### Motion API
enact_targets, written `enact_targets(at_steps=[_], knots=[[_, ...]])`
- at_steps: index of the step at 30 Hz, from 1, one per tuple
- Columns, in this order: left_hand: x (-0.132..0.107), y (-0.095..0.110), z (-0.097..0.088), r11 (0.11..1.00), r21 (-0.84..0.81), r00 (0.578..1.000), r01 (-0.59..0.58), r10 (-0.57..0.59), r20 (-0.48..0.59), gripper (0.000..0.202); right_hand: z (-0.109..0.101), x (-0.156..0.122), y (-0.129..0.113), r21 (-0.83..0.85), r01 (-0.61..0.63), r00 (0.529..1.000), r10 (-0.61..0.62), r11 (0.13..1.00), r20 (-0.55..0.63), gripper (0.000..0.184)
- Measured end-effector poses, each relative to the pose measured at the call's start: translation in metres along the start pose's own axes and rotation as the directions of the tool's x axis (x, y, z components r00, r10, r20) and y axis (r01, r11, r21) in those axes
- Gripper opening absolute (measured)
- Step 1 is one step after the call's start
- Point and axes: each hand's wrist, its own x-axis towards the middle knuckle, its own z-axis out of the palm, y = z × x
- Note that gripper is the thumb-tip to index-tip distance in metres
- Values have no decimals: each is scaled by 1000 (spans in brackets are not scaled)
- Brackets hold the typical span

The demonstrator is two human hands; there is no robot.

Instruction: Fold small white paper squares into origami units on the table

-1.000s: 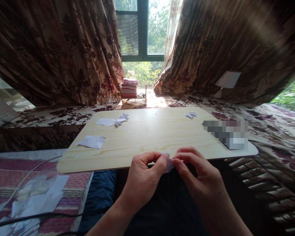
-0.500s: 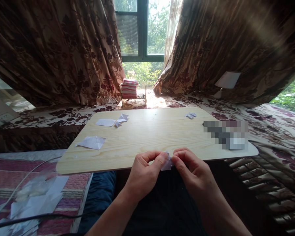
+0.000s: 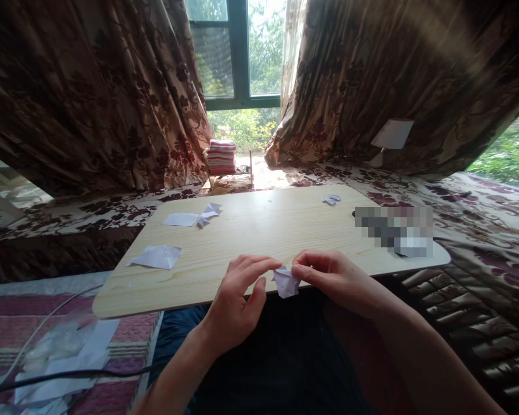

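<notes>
A small folded piece of white paper hangs at the near edge of the pale wooden table. My right hand pinches its upper right side between thumb and fingers. My left hand is beside it, thumb apart from the fingers, with the index fingertip at the paper's top left; whether it touches cannot be made out. On the table's left lie a larger folded paper, a flat white paper and small folded pieces. More small folded paper pieces lie at the far right.
A blurred-out dark object lies at the table's right. Loose paper sheets and a black cable are on the striped bedding at lower left. Beyond the table stand striped folded cloths on a small rack, and a lamp.
My left thumb and fingers have parted and moved away from the folded paper. My right hand keeps its pinch, now turned more sideways. The view has shifted slightly.
</notes>
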Motion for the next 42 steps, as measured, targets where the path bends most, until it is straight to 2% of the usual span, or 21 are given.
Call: enact_targets(at_steps=[2, 4, 6, 8, 10, 11, 12, 14, 17, 19, 24, 30, 35, 39, 42], knots=[[1, 1, 2, 959, -170, 973, 225, -229, -4, 23, 0, 1, 1, -5, -9, 1000, 9, 1000, 10, 27], [2, 3, 5, 837, -359, 904, 413, -423, 52, 18, 1, 2, 2, -8, 1, 1000, -1, 1000, 12, 27], [3, 4, 9, 722, -475, 853, 503, -502, 141, 21, 3, 3, 1, -31, 31, 999, -31, 999, 8, 25], [4, 5, 13, 672, -502, 829, 544, -524, 196, 23, 6, 2, -1, -78, 75, 997, -77, 994, -21, 24], [6, 7, 15, 642, -518, 808, 565, -558, 189, 24, 9, -2, -2, -155, 136, 977, -159, 978, -145, 22], [6, 8, 16, 621, -540, 796, 569, -580, 171, 24, 12, -6, -2, -207, 172, 945, -221, 963, -242, 20], [7, 9, 17, 596, -568, 784, 567, -603, 150, 24, 15, -10, -1, -268, 209, 893, -295, 940, -341, 17], [8, 11, 19, 554, -620, 763, 555, -636, 115, 25, 23, -19, 2, -423, 283, 760, -471, 861, -448, 10], [8, 15, 22, 507, -670, 748, 542, -654, 111, 25, 37, -29, 10, -643, 388, 624, -702, 660, -344, 21], [8, 19, 22, 474, -697, 748, 537, -650, 134, 23, 45, -31, 13, -732, 389, 582, -765, 560, -276, 27], [7, 26, 19, 437, -732, 766, 523, -617, 179, 23, 49, -25, 12, -783, 382, 537, -807, 491, -244, 29], [13, 25, 16, 437, -720, 757, 539, -627, 185, 32, 44, -26, 10, -747, 456, 523, -825, 484, -215, 30], [13, 22, 16, 470, -697, 772, 541, -606, 190, 24, 44, -25, 8, -728, 455, 542, -809, 512, -230, 27], [13, 21, 14, 563, -641, 795, 522, -593, 127, 25, 44, -24, 5, -713, 437, 562, -785, 549, -260, 19], [14, 22, 13, 603, -605, 805, 521, -582, 113, 27, 44, -24, 4, -728, 418, 570, -781, 543, -255, 17]])
